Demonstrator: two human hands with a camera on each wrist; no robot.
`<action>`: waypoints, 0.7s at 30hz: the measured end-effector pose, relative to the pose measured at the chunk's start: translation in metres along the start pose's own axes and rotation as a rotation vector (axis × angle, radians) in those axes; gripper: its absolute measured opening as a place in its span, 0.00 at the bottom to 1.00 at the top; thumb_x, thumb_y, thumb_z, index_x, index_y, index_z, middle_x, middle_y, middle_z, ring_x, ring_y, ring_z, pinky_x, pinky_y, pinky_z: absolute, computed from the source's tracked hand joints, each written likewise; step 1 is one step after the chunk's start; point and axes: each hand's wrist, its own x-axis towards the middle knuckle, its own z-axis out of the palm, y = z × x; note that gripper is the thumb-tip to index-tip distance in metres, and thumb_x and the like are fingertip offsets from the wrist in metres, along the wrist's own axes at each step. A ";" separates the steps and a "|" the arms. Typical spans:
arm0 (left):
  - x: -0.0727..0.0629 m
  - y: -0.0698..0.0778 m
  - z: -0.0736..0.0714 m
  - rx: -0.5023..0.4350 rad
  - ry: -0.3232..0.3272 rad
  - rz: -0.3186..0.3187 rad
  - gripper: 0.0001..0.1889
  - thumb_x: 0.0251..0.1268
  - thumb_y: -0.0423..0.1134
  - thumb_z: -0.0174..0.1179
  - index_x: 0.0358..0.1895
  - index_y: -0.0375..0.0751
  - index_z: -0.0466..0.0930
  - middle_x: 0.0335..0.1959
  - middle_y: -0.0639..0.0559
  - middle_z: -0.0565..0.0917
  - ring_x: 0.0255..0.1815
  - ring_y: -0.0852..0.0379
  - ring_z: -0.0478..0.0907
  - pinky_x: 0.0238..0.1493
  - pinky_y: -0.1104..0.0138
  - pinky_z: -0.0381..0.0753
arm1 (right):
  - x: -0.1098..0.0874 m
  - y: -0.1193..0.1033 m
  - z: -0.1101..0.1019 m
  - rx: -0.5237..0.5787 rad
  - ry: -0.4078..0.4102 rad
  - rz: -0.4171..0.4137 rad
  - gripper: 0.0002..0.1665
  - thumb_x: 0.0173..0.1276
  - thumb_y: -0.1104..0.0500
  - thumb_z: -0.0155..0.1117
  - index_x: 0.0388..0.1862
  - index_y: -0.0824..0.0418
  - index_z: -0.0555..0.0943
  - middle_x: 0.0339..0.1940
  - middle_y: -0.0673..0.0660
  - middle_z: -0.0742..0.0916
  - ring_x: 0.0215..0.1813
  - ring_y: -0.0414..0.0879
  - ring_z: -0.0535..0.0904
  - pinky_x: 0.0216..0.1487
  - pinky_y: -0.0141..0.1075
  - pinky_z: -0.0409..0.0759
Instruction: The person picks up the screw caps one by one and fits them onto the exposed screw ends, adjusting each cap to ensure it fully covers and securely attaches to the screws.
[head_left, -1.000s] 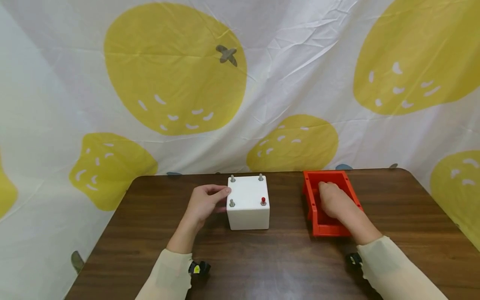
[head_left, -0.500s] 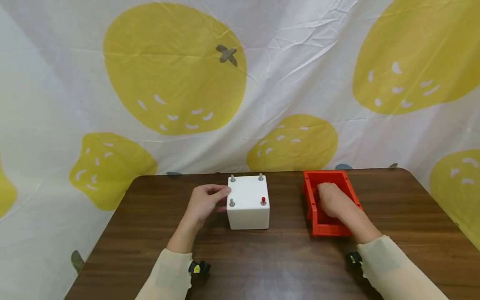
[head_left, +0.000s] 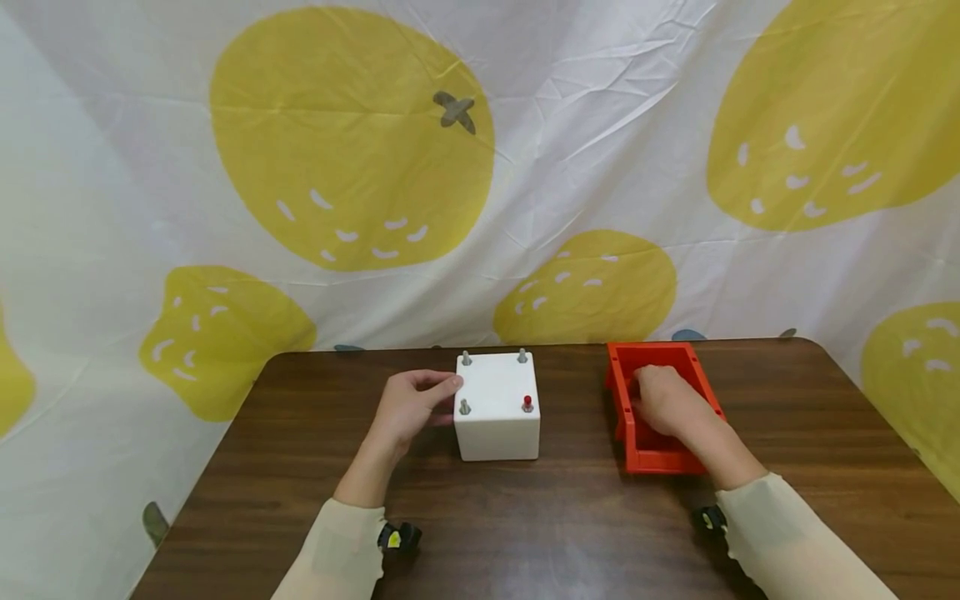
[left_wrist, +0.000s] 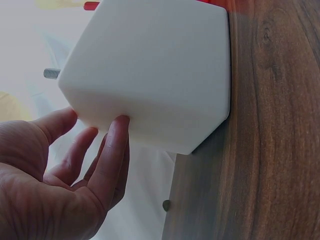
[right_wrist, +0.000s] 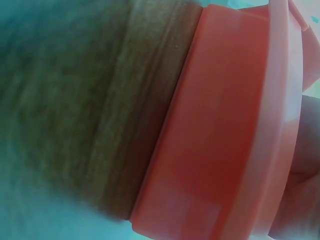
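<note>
A white box (head_left: pixel 497 437) stands on the table with a metal bolt (head_left: pixel 465 407) at each of three top corners and a red-capped bolt (head_left: pixel 527 404) at the near right corner. My left hand (head_left: pixel 405 407) steadies its left side; the thumb reaches the top edge. In the left wrist view, the loosely bent fingers (left_wrist: pixel 114 150) touch the box with their tips and do not wrap round it. My right hand (head_left: pixel 666 402) reaches down into a red bin (head_left: pixel 663 462). Its fingertips and anything in them are hidden; the right wrist view mostly shows the bin's outer wall (right_wrist: pixel 210 125).
The dark wooden table (head_left: pixel 570 533) runs back to a white curtain (head_left: pixel 600 125) printed with yellow fruit. Between the box and the bin lies a strip of bare wood. Black wrist cameras hang under both sleeves.
My right hand has shifted slightly inside the bin. The left hand and the white box hold their places.
</note>
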 end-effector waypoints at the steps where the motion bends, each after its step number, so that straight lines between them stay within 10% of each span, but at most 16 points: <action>1: 0.000 0.000 0.000 0.000 0.000 0.000 0.17 0.71 0.40 0.73 0.53 0.31 0.88 0.52 0.38 0.86 0.43 0.47 0.87 0.44 0.53 0.93 | 0.000 0.000 0.000 -0.005 0.004 -0.004 0.03 0.70 0.68 0.65 0.37 0.66 0.79 0.29 0.58 0.80 0.33 0.52 0.77 0.40 0.44 0.85; 21: 0.000 0.000 0.000 -0.012 0.001 0.000 0.16 0.71 0.39 0.73 0.53 0.30 0.88 0.52 0.38 0.86 0.43 0.47 0.87 0.42 0.56 0.93 | 0.004 0.004 0.001 0.066 -0.031 -0.039 0.04 0.71 0.71 0.64 0.42 0.66 0.83 0.30 0.55 0.82 0.34 0.51 0.78 0.41 0.44 0.85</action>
